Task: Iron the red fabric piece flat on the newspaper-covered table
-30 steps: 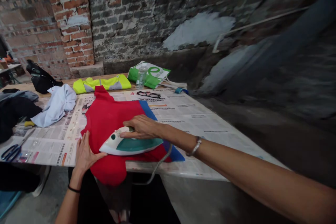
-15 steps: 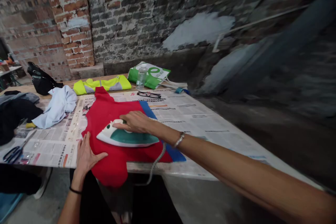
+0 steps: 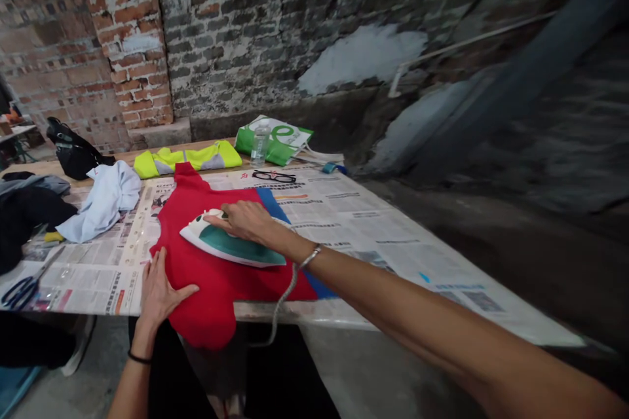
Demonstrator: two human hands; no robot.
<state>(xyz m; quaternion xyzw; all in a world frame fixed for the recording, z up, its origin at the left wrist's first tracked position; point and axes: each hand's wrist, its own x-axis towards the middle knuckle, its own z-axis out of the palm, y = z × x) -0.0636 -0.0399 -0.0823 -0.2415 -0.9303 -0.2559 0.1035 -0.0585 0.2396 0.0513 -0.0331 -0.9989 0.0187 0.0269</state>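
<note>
My right hand [image 3: 240,221] is shut around the handle of a white and teal steam iron [image 3: 230,245], which rests tilted across a red cloth garment [image 3: 211,294]. My left hand [image 3: 164,291] lies flat on the garment's near edge, fingers spread, just left of the iron and not touching it. A strip of blue fabric [image 3: 272,206] shows from under the red cloth. The iron's braided cord [image 3: 282,294] drops over the table's front edge. The iron hides the middle of the garment.
Newspaper [image 3: 358,236] covers the table. Black-handled scissors [image 3: 22,291], a pale shirt [image 3: 105,203] and dark clothes [image 3: 24,209] lie to the left. Behind are a yellow hi-vis garment [image 3: 189,160], glasses [image 3: 274,177], a water bottle [image 3: 259,146], a green bag [image 3: 275,141] and a black bag [image 3: 73,150], then a brick wall [image 3: 236,33].
The iron and my right hand have slid up and left across the red cloth, with the iron's tip turning toward the left. My left hand has stayed in place on the garment.
</note>
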